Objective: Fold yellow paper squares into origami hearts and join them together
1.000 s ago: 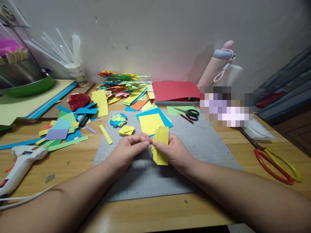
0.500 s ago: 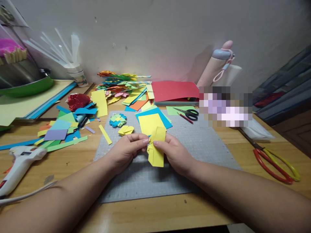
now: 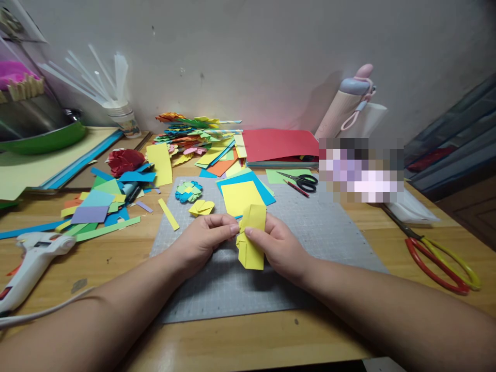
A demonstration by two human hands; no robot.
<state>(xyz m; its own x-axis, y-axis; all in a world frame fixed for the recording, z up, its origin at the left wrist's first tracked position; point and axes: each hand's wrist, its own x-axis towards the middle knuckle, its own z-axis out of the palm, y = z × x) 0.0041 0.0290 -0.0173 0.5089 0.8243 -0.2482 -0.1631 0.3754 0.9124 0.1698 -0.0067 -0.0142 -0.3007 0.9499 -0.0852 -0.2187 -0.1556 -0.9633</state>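
Note:
Both hands hold a folded yellow paper piece (image 3: 251, 237) above the grey cutting mat (image 3: 310, 232). My left hand (image 3: 203, 240) pinches its left edge with thumb and forefinger. My right hand (image 3: 277, 245) grips its right side, thumb on the front. Just beyond the hands lie a yellow sheet on a blue sheet (image 3: 242, 194), a small folded yellow piece (image 3: 201, 207) and a blue-green paper flower (image 3: 188, 191).
A white glue gun (image 3: 31, 258) lies at the left with its cord. Coloured paper scraps (image 3: 101, 206) cover the left and back. Black scissors (image 3: 302, 181) sit behind the mat, red-yellow scissors (image 3: 437, 256) at the right. A red paper stack (image 3: 279, 144) and a cup of straws (image 3: 122, 116) stand by the wall.
The yellow piece has shifted slightly between my fingers, tilting left and then back upright. Both hands stay in nearly the same place.

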